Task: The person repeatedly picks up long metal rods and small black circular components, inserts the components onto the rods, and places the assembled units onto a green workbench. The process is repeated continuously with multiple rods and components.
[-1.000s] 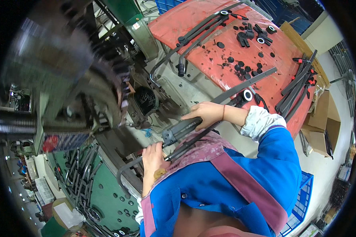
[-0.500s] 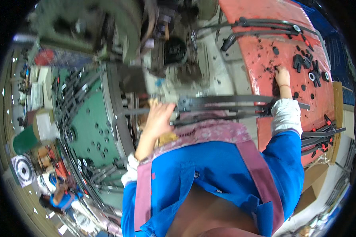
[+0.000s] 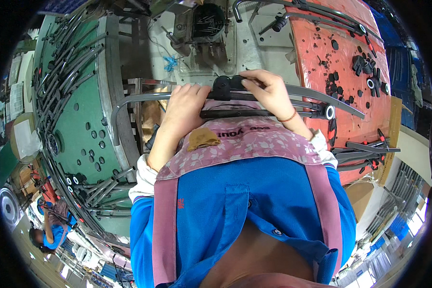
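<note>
By the left grip (image 3: 185,103), the dark tubular frame (image 3: 240,114) is clasped; by the right grip (image 3: 269,91), a round black cap (image 3: 235,82) at its joint is touched (whether pinched cannot be told). The frame is stretched across both grips and past each. Stiffness and modest weight are suggested; since slipping seems possible, hold is best taken beside the cap.

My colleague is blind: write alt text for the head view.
A person's left hand grips a dark tubular frame before a pink apron; the right hand touches a round black piece. A green table with tubes stands left, a red table with black parts right.
</note>
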A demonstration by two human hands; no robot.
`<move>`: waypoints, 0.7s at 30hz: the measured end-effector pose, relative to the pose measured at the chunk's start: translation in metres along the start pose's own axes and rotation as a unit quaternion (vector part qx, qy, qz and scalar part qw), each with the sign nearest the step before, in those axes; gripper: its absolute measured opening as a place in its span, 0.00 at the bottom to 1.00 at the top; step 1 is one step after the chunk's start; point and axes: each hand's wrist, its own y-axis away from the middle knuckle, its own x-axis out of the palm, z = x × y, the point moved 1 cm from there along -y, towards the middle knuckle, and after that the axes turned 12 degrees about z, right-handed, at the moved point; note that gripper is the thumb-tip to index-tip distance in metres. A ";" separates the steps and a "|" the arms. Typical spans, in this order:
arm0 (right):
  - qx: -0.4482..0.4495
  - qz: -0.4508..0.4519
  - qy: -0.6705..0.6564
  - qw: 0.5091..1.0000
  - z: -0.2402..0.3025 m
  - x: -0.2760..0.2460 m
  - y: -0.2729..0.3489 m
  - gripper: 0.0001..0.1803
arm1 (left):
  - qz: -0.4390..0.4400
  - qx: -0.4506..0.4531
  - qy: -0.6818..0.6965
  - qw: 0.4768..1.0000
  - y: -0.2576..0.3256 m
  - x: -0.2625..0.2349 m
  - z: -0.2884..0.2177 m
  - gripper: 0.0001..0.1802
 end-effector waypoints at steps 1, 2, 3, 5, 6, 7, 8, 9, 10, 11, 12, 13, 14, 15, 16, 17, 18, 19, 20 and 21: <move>-0.016 -0.008 -0.017 1.000 -0.001 0.010 -0.006 0.11 | -0.010 0.008 0.000 1.000 0.001 0.002 0.001 0.31; -0.025 -0.006 -0.015 1.000 -0.004 0.018 -0.011 0.11 | 0.006 0.000 0.003 1.000 0.001 0.000 0.000 0.28; -0.021 0.000 0.002 1.000 -0.004 0.022 -0.013 0.11 | 0.017 0.000 0.003 1.000 0.001 0.001 0.002 0.28; -0.016 0.014 0.037 0.999 -0.002 0.026 -0.016 0.11 | 0.039 -0.001 0.003 0.999 -0.002 0.002 0.007 0.27; -0.011 0.017 0.037 0.999 -0.002 0.027 -0.016 0.11 | 0.028 0.005 0.003 1.000 -0.002 0.002 0.008 0.26; -0.006 0.011 0.041 0.999 0.000 0.028 -0.017 0.11 | 0.017 0.012 0.002 1.000 -0.002 0.002 0.009 0.26; 0.001 0.004 0.045 0.999 0.001 0.031 -0.018 0.11 | 0.008 0.020 0.002 1.000 -0.002 0.004 0.010 0.25; 0.007 -0.002 0.048 0.999 0.003 0.034 -0.018 0.11 | 0.006 0.024 -0.007 1.000 -0.002 0.006 0.011 0.26; 0.012 -0.013 0.043 0.999 0.008 0.034 -0.018 0.10 | 0.003 0.028 -0.016 0.999 -0.003 0.007 0.013 0.26; 0.019 -0.015 0.041 0.999 0.006 0.035 -0.019 0.10 | 0.001 0.032 -0.026 0.999 -0.003 0.008 0.015 0.26; 0.025 -0.017 0.040 0.999 0.000 0.037 -0.019 0.11 | 0.005 0.030 -0.019 0.999 -0.004 0.007 0.015 0.26; 0.031 -0.019 0.039 0.999 -0.003 0.038 -0.019 0.11 | 0.010 0.027 -0.013 1.000 -0.004 0.006 0.013 0.25; -0.013 -0.037 0.077 0.996 -0.002 0.039 -0.021 0.11 | 0.015 0.025 -0.006 1.000 -0.004 0.005 0.013 0.25; -0.058 -0.056 0.115 0.990 -0.001 0.039 -0.022 0.11 | 0.013 0.027 -0.010 0.999 -0.005 0.005 0.014 0.26; -0.103 -0.074 0.152 0.980 0.001 0.039 -0.024 0.12 | 0.011 0.029 -0.013 0.999 -0.006 0.006 0.016 0.26; -0.091 -0.075 0.160 0.980 0.000 0.038 -0.024 0.11 | 0.011 0.031 -0.017 0.999 -0.006 0.007 0.017 0.26; -0.080 -0.077 0.167 0.980 -0.001 0.038 -0.025 0.10 | 0.007 0.032 -0.019 0.999 -0.006 0.008 0.017 0.27; -0.069 -0.079 0.174 0.979 -0.001 0.037 -0.026 0.10 | 0.003 0.033 -0.021 0.999 -0.007 0.008 0.017 0.27; -0.026 -0.078 0.157 0.984 0.000 0.037 -0.026 0.09 | 0.000 0.034 -0.023 0.999 -0.007 0.009 0.017 0.27; 0.016 -0.076 0.139 0.987 0.004 0.037 -0.026 0.09 | 0.001 0.032 -0.023 0.999 -0.007 0.009 0.017 0.28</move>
